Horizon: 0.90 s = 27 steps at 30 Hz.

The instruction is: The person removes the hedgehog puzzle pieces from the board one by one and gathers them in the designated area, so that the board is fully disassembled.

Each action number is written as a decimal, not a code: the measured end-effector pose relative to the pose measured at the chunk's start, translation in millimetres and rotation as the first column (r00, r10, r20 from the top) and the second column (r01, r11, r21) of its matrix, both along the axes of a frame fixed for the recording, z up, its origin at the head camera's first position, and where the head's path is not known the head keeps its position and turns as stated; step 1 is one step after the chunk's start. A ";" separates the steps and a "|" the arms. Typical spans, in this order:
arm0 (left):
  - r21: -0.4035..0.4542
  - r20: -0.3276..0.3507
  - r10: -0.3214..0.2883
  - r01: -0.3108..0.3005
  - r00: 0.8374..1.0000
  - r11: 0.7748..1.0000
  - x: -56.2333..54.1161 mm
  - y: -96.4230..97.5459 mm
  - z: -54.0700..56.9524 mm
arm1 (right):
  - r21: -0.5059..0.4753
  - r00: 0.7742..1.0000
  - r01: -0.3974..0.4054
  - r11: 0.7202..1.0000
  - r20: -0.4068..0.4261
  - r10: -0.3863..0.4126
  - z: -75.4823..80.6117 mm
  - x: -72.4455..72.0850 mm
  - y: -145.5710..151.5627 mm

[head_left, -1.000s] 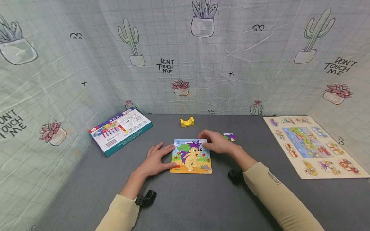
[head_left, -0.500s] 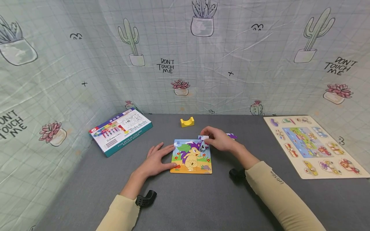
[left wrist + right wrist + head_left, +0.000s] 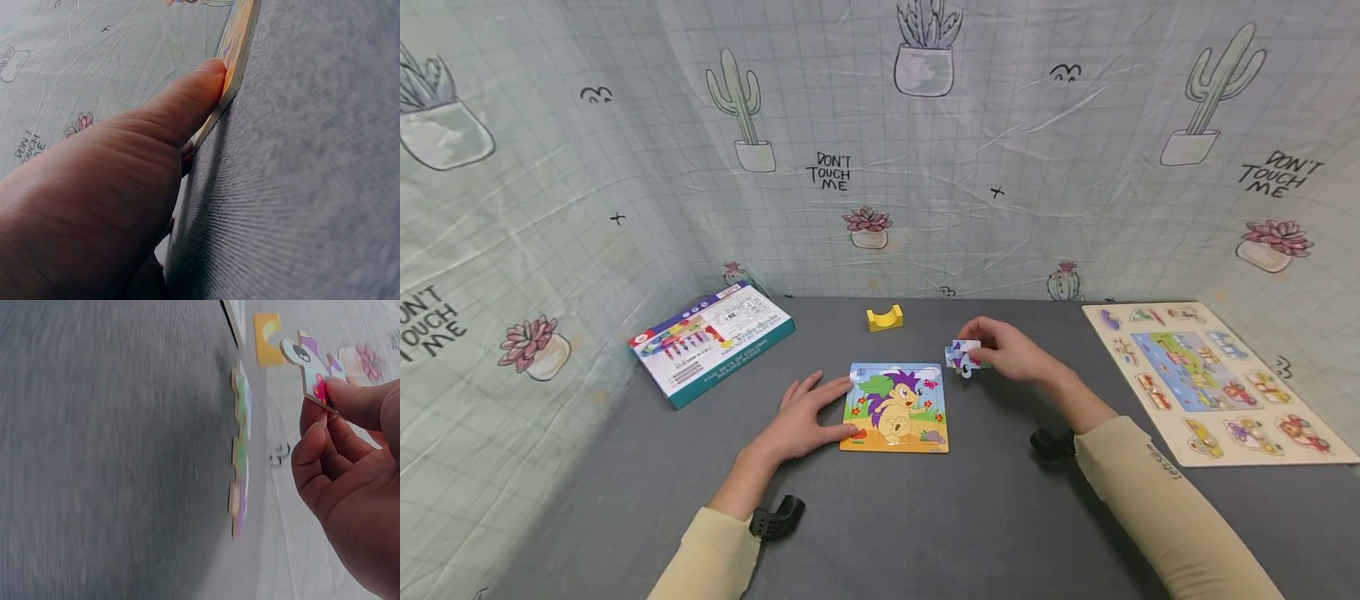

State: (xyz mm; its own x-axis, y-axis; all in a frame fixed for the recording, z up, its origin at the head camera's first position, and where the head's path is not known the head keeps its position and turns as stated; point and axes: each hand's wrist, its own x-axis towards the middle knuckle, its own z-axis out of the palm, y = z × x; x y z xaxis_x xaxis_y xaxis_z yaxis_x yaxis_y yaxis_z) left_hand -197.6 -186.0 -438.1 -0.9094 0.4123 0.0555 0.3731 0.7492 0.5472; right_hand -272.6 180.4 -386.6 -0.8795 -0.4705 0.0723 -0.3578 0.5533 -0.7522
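A square hedgehog jigsaw puzzle (image 3: 897,417) lies on the grey table in the head view. My left hand (image 3: 797,421) stays at its left side, fingertips by the edge and fingers fairly straight. In the left wrist view, the thumb (image 3: 194,94) rests on the puzzle's corner. To the right of the puzzle, my right hand (image 3: 1011,350) pinches a puzzle piece (image 3: 315,372) between thumb and fingers. This piece shows purple, an eye and a red-pink shape. Several loose puzzle pieces (image 3: 242,419) lie on the table below it; the head view hides most of them behind the hand.
A yellow notched block (image 3: 885,319) stands behind the puzzle. At the back left lies a flat box (image 3: 715,342) with a teal side. A wooden picture board (image 3: 1165,400) lies at the right. A patterned cloth (image 3: 925,275) backs the table.
My right hand has moved right, off the puzzle's upper right corner, carrying the puzzle piece over to the loose pieces. A butterfly on the puzzle now shows. My left hand has stayed put.
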 end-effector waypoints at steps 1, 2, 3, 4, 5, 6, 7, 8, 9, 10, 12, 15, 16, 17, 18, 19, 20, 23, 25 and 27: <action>0.000 0.001 0.000 0.000 1.000 1.000 -0.1 0.1 -0.2 | -0.004 1.000 0.005 1.000 -0.002 -0.005 -0.3 -0.3 4.3; 0.000 0.002 -0.001 0.001 1.000 1.000 -0.2 0.3 -0.2 | -0.004 1.000 0.009 1.000 -0.008 -0.009 -0.4 -0.8 8.6; 0.001 0.002 -0.001 0.001 1.000 1.000 -0.3 0.6 -0.3 | -0.007 1.000 0.010 1.000 -0.010 -0.010 -0.3 -0.8 12.6; 0.004 0.003 -0.002 0.002 1.000 1.000 -0.3 0.7 -0.5 | -0.007 1.000 0.014 1.000 -0.013 -0.014 -0.4 -0.9 16.2; 0.006 0.003 -0.002 0.002 1.000 1.000 -0.3 0.4 -0.6 | -0.010 1.000 0.016 1.000 -0.011 -0.016 -0.1 -1.1 19.0; 0.007 0.002 -0.002 0.002 1.000 1.000 -0.4 0.1 -0.7 | -0.011 1.000 0.017 1.000 -0.011 -0.017 0.1 -1.2 21.7; 0.007 0.001 -0.004 0.004 1.000 1.000 -0.4 -0.1 -0.9 | -0.010 1.000 0.018 1.000 -0.013 -0.018 0.5 -1.3 24.5; 0.008 0.000 -0.006 0.006 1.000 1.000 -0.3 -0.3 -0.9 | -0.011 1.000 0.020 1.000 -0.014 -0.020 0.9 -1.4 27.3; 0.007 -0.001 -0.007 0.008 1.000 1.000 -0.3 -0.4 -1.1 | -0.012 1.000 0.022 1.000 -0.012 -0.022 1.2 -1.3 29.9; 0.005 -0.003 -0.009 0.009 1.000 1.000 -0.3 -0.5 -1.2 | -0.012 1.000 0.026 1.000 -0.013 -0.026 1.6 -1.4 32.4; 0.005 -0.004 -0.009 0.009 1.000 1.000 -0.3 -0.7 -1.3 | -0.010 0.999 0.036 0.999 -0.013 -0.036 1.9 -1.9 38.2; -0.002 -0.006 -0.007 0.007 1.000 1.000 -0.4 -0.8 -1.4 | 0.000 0.998 0.054 0.999 -0.025 -0.054 1.2 -3.4 47.9; -0.003 -0.005 -0.005 0.005 1.000 1.000 -0.5 -0.8 -1.3 | 0.004 0.998 0.058 0.998 -0.028 -0.058 0.7 -4.0 51.1; -0.003 -0.004 -0.004 0.004 1.000 1.000 -0.6 -0.8 -1.2 | 0.009 0.998 0.060 0.998 -0.030 -0.060 0.0 -4.8 54.5; -0.004 -0.004 -0.002 0.002 1.000 1.000 -0.5 -0.7 -1.3 | 0.013 0.998 0.060 0.998 -0.033 -0.060 -0.8 -5.7 58.1; -0.005 -0.003 -0.002 0.002 1.000 1.000 -0.6 -0.6 -1.2 | 0.017 0.998 0.059 0.998 -0.037 -0.059 -1.4 -6.4 61.3; -0.005 -0.002 -0.001 0.001 1.000 1.000 -0.6 -0.5 -1.2 | 0.020 0.998 0.060 0.998 -0.038 -0.059 -2.1 -7.0 64.3; -0.006 -0.001 0.000 0.000 1.000 1.000 -0.7 -0.4 -1.3 | 0.032 0.997 0.067 0.997 -0.039 -0.066 -4.2 -9.0 72.5; -0.009 -0.002 0.001 -0.001 1.000 1.000 -0.9 -0.4 -1.6 | 0.038 0.997 0.074 0.997 -0.036 -0.072 -5.7 -10.0 77.1; -0.010 -0.003 0.001 -0.001 1.000 1.000 -1.1 -0.4 -1.8 | 0.044 0.997 0.077 0.996 -0.031 -0.076 -7.8 -11.3 81.6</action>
